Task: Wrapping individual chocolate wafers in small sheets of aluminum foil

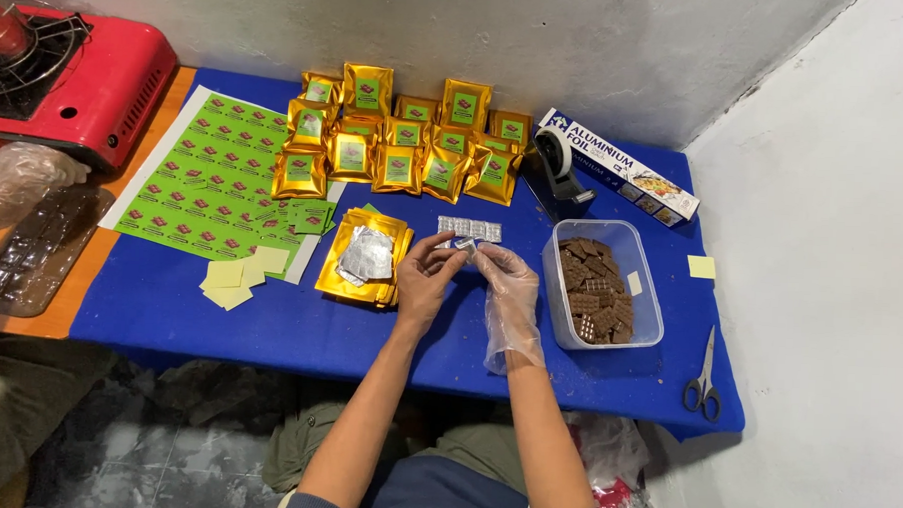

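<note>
Both hands pinch one small foil-wrapped piece [463, 243] at table centre, left hand [426, 278] bare, right hand [507, 286] gloved; approx 15 gold pouches [401, 132] filled at 12 o'clock, wrapped row [469, 228] just above, tub of choc squares [598, 289] at 3 o'clock w/ plenty left.

1. A red gas stove [72, 76] sits at the upper left of the frame.
2. A green sticker sheet [209, 180] lies left of centre, with pale yellow paper squares [236, 274] just below it.
3. A tape dispenser [560, 166] stands at upper right, beside a long foil box [620, 165].
4. Scissors [704, 378] lie at lower right.
5. A clear mould tray [31, 249] rests at the left edge.
</note>
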